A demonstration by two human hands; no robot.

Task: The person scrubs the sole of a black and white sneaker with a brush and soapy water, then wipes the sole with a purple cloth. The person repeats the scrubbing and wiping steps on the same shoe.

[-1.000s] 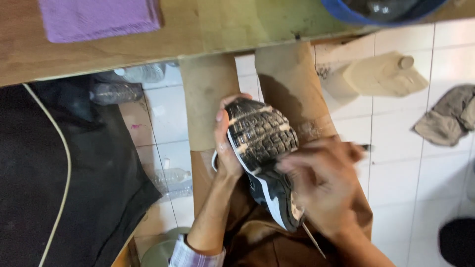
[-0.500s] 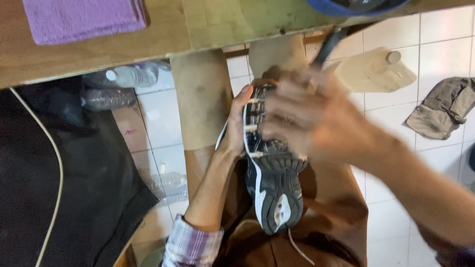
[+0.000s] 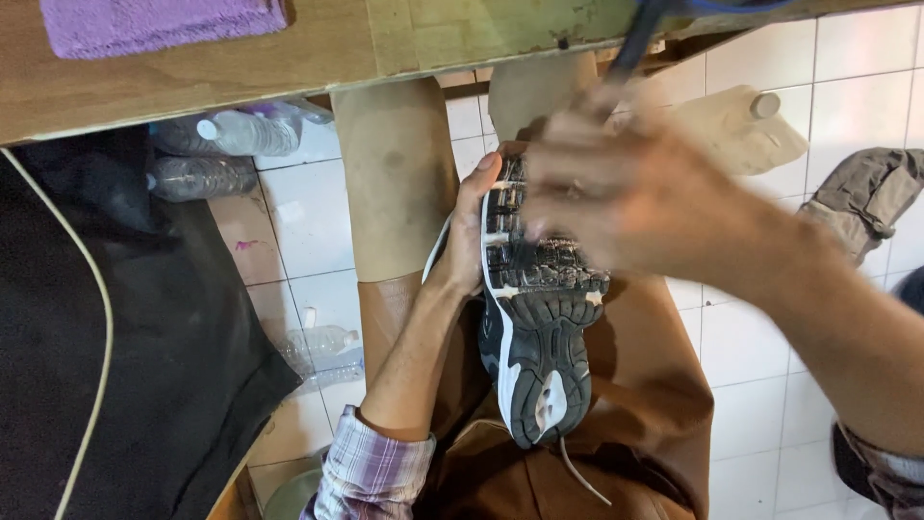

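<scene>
A black and white sports shoe (image 3: 535, 327) lies sole up on my lap, its toe pointing toward the table. My left hand (image 3: 469, 241) grips the shoe's left side near the toe. My right hand (image 3: 626, 197), blurred by motion, hovers over the front of the sole and holds a dark thin tool (image 3: 635, 39) that points up toward the table edge. A white lace end (image 3: 582, 477) hangs from the heel onto my brown trousers (image 3: 645, 404).
A wooden table (image 3: 337, 48) runs across the top with a purple cloth (image 3: 154, 19) on it. Plastic bottles (image 3: 226, 144) lie under it on the white tiled floor. A beige jug (image 3: 746, 130) and a grey rag (image 3: 871, 202) are at right, a black sheet (image 3: 106, 366) at left.
The shoe has turned from a slant to point straight at the table. My right hand rose from the heel area to the toe end, with the dark tool now sticking up.
</scene>
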